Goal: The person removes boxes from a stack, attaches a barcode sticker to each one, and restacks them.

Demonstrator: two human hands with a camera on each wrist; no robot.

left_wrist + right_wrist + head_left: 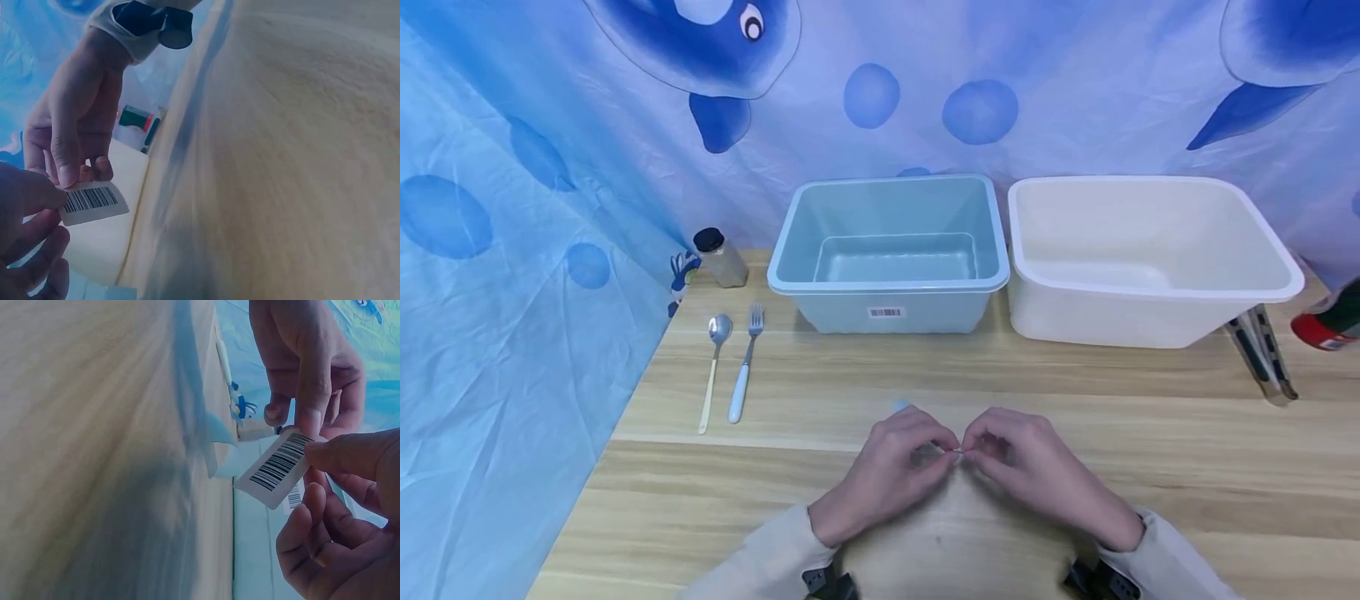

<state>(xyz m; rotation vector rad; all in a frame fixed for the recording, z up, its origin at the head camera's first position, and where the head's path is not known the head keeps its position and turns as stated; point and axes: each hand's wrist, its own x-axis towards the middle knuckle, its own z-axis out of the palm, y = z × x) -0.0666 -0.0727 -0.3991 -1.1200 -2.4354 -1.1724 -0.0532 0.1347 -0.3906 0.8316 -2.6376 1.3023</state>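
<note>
Pinching barcode label (pixel 277 467) between both hands, left hand (pixel 887 467) and right hand (pixel 1030 467) fingertips closed on it, blue bin (pixel 891 287) at 12 o'clock, spoon (pixel 713 367) and fork (pixel 745 362) at 10.

Head view looks down on the worktop (pixel 925 375) from above; both wrist views sit low and close, sharing the barcode label (pixel 94 201) between fingers.

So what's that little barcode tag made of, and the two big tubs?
The small white barcode label, pinched between left hand and right hand, looks like thin paper, bending slightly. The pale blue rectangular tub and white rectangular tub look like smooth moulded plastic, faintly glossy.
</note>
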